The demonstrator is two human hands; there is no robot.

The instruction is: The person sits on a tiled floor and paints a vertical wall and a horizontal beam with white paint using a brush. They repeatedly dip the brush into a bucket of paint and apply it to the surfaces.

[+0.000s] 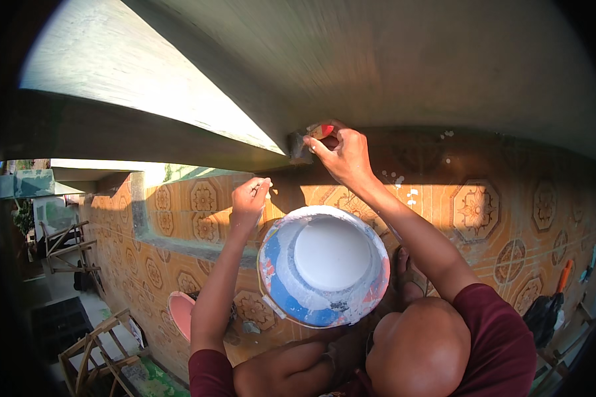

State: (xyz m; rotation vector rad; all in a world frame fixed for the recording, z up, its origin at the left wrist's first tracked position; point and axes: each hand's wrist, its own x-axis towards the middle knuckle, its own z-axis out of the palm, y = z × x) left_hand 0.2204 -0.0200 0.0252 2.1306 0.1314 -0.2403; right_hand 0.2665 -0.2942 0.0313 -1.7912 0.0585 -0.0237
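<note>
My right hand (345, 151) grips a paintbrush (321, 131) with a red-tipped handle. Its bristles press into the corner where the painted wall (407, 74) meets the foot of a pillar-like edge, just above the floor. My left hand (250, 201) is raised left of the brush, fingers curled together and flecked with white; nothing is visibly held in it. Below and between my arms stands a blue paint bucket (283, 293), its sides smeared with white and pink. White paint (334, 253) shows inside it.
Patterned orange floor tiles (477, 211) carry white paint drips (411, 196) near the wall. A pink container (180, 313) is partly behind my left forearm. Wooden trestles (97, 347) stand at lower left. A black plastic bag (542, 317) and an orange-handled tool (565, 275) lie at right.
</note>
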